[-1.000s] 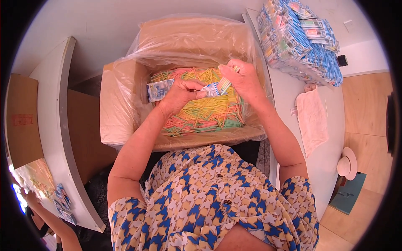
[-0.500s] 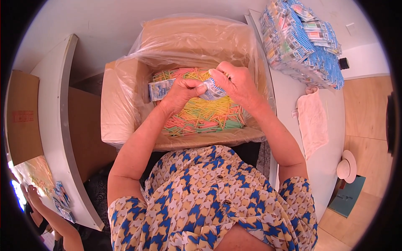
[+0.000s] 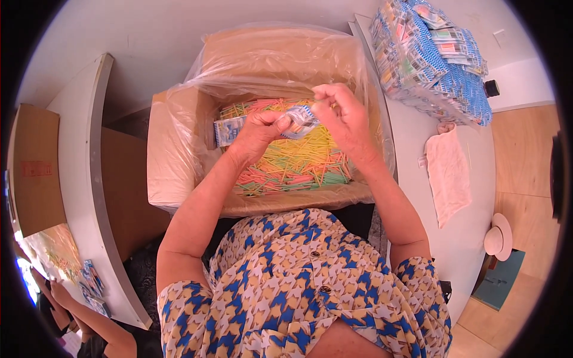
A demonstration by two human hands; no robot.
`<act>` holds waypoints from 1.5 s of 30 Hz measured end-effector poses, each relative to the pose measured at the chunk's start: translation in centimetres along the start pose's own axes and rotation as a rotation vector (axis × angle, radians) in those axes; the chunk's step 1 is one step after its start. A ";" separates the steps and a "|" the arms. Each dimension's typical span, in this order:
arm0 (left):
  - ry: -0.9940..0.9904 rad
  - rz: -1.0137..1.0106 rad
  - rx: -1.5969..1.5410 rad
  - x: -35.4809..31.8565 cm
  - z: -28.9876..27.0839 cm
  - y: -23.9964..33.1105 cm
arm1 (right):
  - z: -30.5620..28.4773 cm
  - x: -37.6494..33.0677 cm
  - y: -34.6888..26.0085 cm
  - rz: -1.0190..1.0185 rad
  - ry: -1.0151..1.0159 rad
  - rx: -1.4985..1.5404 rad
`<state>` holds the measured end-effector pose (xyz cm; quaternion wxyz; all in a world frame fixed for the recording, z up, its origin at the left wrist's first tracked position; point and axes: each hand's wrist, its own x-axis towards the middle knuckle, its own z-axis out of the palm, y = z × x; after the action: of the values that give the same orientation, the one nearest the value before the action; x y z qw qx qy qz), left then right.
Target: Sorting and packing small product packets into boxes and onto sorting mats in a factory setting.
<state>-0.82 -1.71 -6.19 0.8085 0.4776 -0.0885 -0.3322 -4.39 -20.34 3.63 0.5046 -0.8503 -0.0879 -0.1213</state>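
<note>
Thumb and fingers of my left hand (image 3: 255, 140) are closed on a small blue-and-white plastic packet (image 3: 300, 122), crumpled where it sticks out toward the right. On the other side of that hand a flat printed packet part (image 3: 229, 130) shows; whether the two are joined is hidden. My right hand (image 3: 345, 119) is just right of the packet, its fingers curled together at the tips; what they pinch is too small to make out. Beneath both hands lie many short thin sticks (image 3: 286, 158) in pink, yellow and green, inside a cardboard box (image 3: 173, 149) lined with clear plastic.
A large clear bag of filled packets (image 3: 427, 65) stands on the white table (image 3: 412, 173) at right, near a pink cloth (image 3: 447, 176). At left are a white panel edge (image 3: 98, 179), a brown carton (image 3: 37, 170) and another person's arms (image 3: 89, 319). A pale hat (image 3: 498, 237) is far right.
My right hand has lifted slightly away from the packet's end toward the right. My left hand keeps its hold. The other person's hands at lower left have shifted.
</note>
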 end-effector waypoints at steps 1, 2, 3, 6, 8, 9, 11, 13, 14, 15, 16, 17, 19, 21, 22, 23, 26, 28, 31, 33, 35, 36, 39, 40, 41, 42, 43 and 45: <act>0.016 0.011 0.016 0.3 0.5 0.0 | 0.2 -0.5 -0.1 -0.001 0.015 -0.011; 0.050 -0.013 0.085 0.2 0.3 -0.2 | 0.9 -1.1 0.2 0.001 -0.021 -0.052; 0.070 -0.026 0.152 0.0 -0.1 -0.6 | 1.2 -1.4 0.6 0.001 -0.048 -0.108; 0.073 0.036 0.116 -0.5 -0.2 -1.2 | 0.8 -1.5 1.3 -0.085 -0.046 -0.160; 0.031 0.043 0.059 -0.8 1.0 -0.4 | -0.5 -1.2 1.2 -0.067 -0.058 -0.008; 0.065 0.057 0.032 -1.0 0.9 -0.3 | -2.2 -0.4 0.5 -0.083 -0.038 -0.028; 0.090 0.087 0.009 -1.1 0.4 -0.2 | -7.2 1.6 -1.6 -0.116 0.261 -0.153; 0.137 0.084 0.074 -1.1 0.1 -0.2 | -12.5 3.7 -4.0 0.095 0.514 -0.242; 0.125 0.097 0.078 -0.9 0.2 -0.2 | -15.8 4.8 -3.6 0.042 0.609 -0.338; 0.129 0.085 0.082 -0.8 0.3 -0.2 | -19.1 6.2 -2.8 -0.012 0.699 -0.427; 0.121 0.070 0.084 -0.6 0.5 -0.1 | -22.7 7.6 -1.4 -0.111 0.763 -0.469; 0.109 0.078 0.090 -0.4 0.7 0.0 | -25.4 9.1 0.1 -0.209 0.824 -0.507; 0.119 0.037 0.093 -0.4 0.8 0.2 | -27.7 11.7 2.0 -0.171 0.795 -0.552; 0.121 0.040 0.087 -0.6 0.3 0.0 | -27.8 13.0 2.5 -0.138 0.762 -0.588; 0.121 0.032 0.075 -0.5 0.2 -0.1 | -27.5 13.6 2.9 -0.137 0.726 -0.754; 0.118 0.036 0.080 -0.5 0.2 0.0 | -27.2 14.0 3.3 -0.128 0.688 -0.922; 0.111 0.036 0.074 -0.4 0.4 0.3 | -26.1 14.7 4.0 -0.026 0.647 -0.991; 0.126 0.011 0.078 -0.6 0.3 0.4 | -25.3 14.4 3.7 -0.032 0.648 -1.092; 0.106 -0.005 0.114 -0.4 0.8 0.9 | -25.4 13.7 2.9 0.089 0.626 -1.213; 0.097 -0.005 0.118 -0.3 0.7 0.8 | -25.0 13.2 1.7 0.094 0.639 -1.264; 0.088 -0.003 0.126 -0.4 0.4 0.7 | -24.5 12.8 1.6 -0.024 0.677 -1.310; 0.096 -0.007 0.116 -0.4 0.2 0.6 | -24.2 12.6 1.5 -0.141 0.706 -1.354; 0.096 0.006 0.102 -0.6 0.1 0.7 | -23.4 11.8 0.5 -0.481 0.624 -1.490; 0.092 0.013 0.089 -0.8 0.1 0.7 | -23.5 11.7 1.2 -0.481 0.638 -1.486; 0.086 0.020 0.104 -0.9 0.2 0.8 | -23.9 11.6 2.4 -0.349 0.534 -1.472; 0.092 0.013 0.113 -0.9 0.1 0.7 | -24.0 11.5 2.9 -0.218 0.426 -1.450; 0.099 0.003 0.124 -0.8 0.0 0.6 | -24.2 11.6 3.5 -0.211 0.441 -1.445; 0.110 0.006 0.160 -0.8 -0.4 0.2 | -23.1 11.6 3.9 -0.206 0.317 -1.462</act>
<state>-1.22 -0.86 -6.09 0.7725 0.5579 -0.0715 -0.2948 5.00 -42.21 14.41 -0.1952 -0.9284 0.0096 -0.3159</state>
